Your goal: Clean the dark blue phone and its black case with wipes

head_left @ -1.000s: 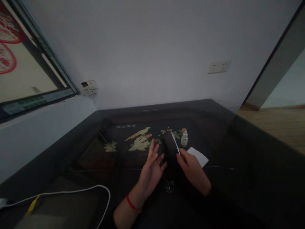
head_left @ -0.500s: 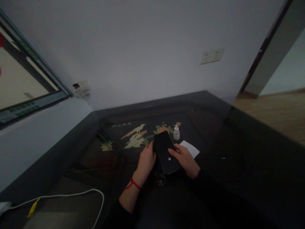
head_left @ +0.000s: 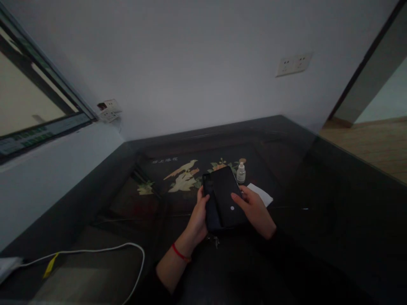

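Both my hands hold a black phone above a dark glass-topped table. My left hand grips its left edge, with a red string around the wrist. My right hand holds the right edge, thumb lying across the dark screen near a small white dot. A small charm or key hangs below the phone. Just beyond the phone stand a small clear bottle with a white cap and a white folded tissue on the table.
Under the glass lies a picture of birds and flowers. A white cable with a yellow tag curls at the near left. Wall sockets sit on the back wall, more sockets by the window at left. Wooden floor shows at right.
The phone has turned from edge-on to screen-up. My left hand went from open beside it to gripping its left edge, and the phone now sits slightly higher between both hands.
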Motion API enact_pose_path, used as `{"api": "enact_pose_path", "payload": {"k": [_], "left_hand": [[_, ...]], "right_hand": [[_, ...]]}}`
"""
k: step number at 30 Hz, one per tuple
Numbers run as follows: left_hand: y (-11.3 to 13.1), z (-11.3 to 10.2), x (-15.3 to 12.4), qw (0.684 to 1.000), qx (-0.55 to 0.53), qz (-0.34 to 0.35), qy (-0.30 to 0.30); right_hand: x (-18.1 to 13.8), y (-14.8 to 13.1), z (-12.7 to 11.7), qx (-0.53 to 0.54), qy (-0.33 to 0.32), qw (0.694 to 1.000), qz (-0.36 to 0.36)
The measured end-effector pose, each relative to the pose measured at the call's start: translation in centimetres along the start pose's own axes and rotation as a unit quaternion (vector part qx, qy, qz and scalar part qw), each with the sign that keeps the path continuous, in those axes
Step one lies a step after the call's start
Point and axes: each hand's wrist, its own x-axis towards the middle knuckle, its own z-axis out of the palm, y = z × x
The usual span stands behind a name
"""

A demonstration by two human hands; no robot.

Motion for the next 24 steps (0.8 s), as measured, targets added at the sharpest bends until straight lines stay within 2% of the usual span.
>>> {"api": "enact_pose_path", "payload": {"k": [2, 6, 16, 20, 24], "left_hand": [[-0.3, 0.8, -0.8, 0.996, -0.081, -0.017, -0.015], [-0.4, 1.7, -1.9, 0.991, -0.13, -0.025, -0.031], [-1.2, 1.5, -1.7, 0.995, -0.073, 0.05, -0.038], [-1.6, 1.1, -1.5, 0.997, -0.027, 0.06, -0.041], [-1.8, 0.9, -1.4, 0.996, -0.049, 0.055, -0.047]], "right_hand": [[-0.3, -0.2, 0.2, -0.028, -0.002, 1.0, -0.011], [-0.6, -0.2, 0.4, -0.069, -0.007, 0.997, -0.025], [-0.5, 0.3, 0.2, -0.134, -0.017, 0.989, -0.059], [-0.6, 0.4, 0.5, -0.144, -0.035, 0.987, -0.068], [-0.7, 0.4, 0.5, -0.163, -0.046, 0.982, -0.079]]}}
